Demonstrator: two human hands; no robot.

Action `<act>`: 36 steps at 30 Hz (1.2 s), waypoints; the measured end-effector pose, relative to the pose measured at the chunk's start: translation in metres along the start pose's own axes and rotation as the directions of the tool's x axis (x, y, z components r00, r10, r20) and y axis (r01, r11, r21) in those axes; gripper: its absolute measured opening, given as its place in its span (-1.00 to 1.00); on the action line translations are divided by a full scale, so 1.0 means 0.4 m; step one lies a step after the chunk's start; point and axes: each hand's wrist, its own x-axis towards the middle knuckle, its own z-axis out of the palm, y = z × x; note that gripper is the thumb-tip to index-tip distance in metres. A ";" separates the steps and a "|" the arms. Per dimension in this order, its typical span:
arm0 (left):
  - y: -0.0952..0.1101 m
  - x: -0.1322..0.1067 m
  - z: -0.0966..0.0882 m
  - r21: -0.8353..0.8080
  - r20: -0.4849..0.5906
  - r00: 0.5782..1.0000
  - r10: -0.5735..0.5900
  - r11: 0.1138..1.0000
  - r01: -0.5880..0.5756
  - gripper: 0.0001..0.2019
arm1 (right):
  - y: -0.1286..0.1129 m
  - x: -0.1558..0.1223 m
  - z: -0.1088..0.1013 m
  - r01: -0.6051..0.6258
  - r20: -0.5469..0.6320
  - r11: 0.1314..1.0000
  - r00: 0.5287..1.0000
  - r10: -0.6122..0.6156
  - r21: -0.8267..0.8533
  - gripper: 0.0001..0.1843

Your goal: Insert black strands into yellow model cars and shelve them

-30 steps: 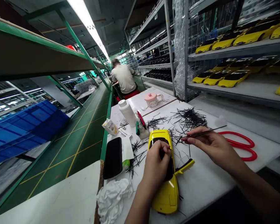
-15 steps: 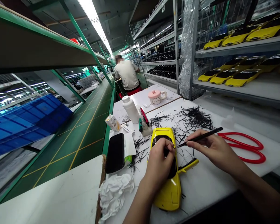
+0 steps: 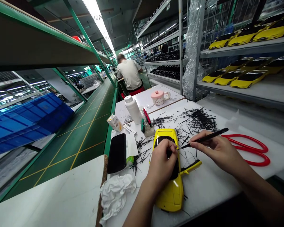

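Both hands work over a yellow model sports car (image 3: 172, 198) lying on a white workbench (image 3: 208, 192). The left hand (image 3: 159, 167) grips its roof, while the right hand (image 3: 214, 151) pinches a slim black pick (image 3: 213, 135), its tip at the windshield edge. Black strands (image 3: 198, 119) litter the bench. Fine detail work seems in hand; the next move calls for steady tip placement.

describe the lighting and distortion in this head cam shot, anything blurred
In the head view, the ceiling fluorescent tube glares almost white, the wide lens bows the green shelf rail near the frame edge, and the co-worker's head is pixelated; the yellow model car under the left hand looks sharp, as does the black tool in the right hand.
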 end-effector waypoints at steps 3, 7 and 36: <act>0.000 -0.001 0.001 0.001 0.003 1.000 -0.003 1.000 0.003 -0.82 | 0.000 0.001 -0.002 0.009 -0.007 1.000 1.000 -0.009 -0.015 -0.74; -0.002 0.002 -0.002 -0.002 -0.017 1.000 0.007 1.000 -0.007 -0.81 | 0.001 -0.001 -0.007 0.047 0.041 0.998 0.998 -0.045 -0.043 -0.76; -0.028 0.020 -0.014 0.128 -0.114 0.992 -0.049 0.990 0.064 -0.79 | 0.012 0.006 0.030 0.074 0.265 0.973 0.964 -0.014 -0.219 -0.81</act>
